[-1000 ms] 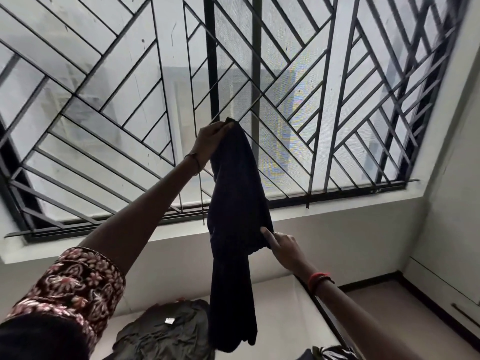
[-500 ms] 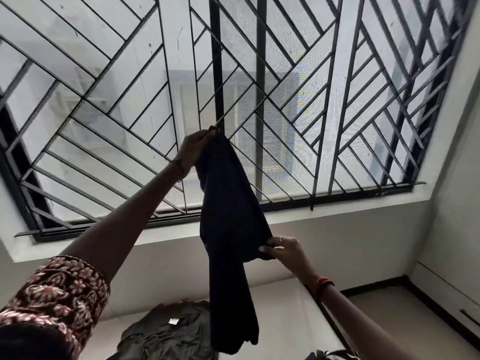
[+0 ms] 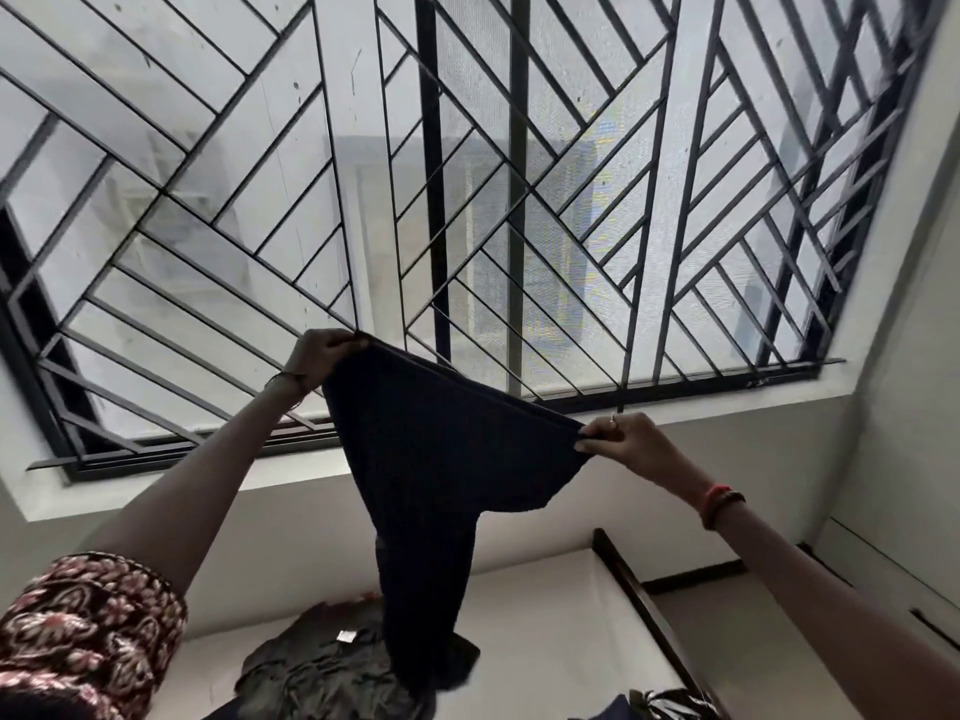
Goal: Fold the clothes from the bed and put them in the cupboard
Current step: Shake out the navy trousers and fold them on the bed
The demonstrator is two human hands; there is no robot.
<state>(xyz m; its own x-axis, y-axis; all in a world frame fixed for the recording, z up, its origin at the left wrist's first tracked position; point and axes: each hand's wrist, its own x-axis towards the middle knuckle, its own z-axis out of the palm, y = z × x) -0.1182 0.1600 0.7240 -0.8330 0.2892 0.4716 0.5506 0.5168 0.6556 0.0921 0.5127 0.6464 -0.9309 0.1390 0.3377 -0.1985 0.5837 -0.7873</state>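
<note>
The person held a dark garment (image 3: 441, 459) up before the barred window (image 3: 519, 200), its top edge stretched taut between both hands, the rest hanging toward the bed (image 3: 545, 615). The left hand (image 3: 322, 353) pinched the higher corner, fingers curled over the cloth; the right hand (image 3: 623, 444) pinched the lower corner between thumb and fingers. A crumpled grey garment (image 3: 317, 667) lay on the bed below.
</note>
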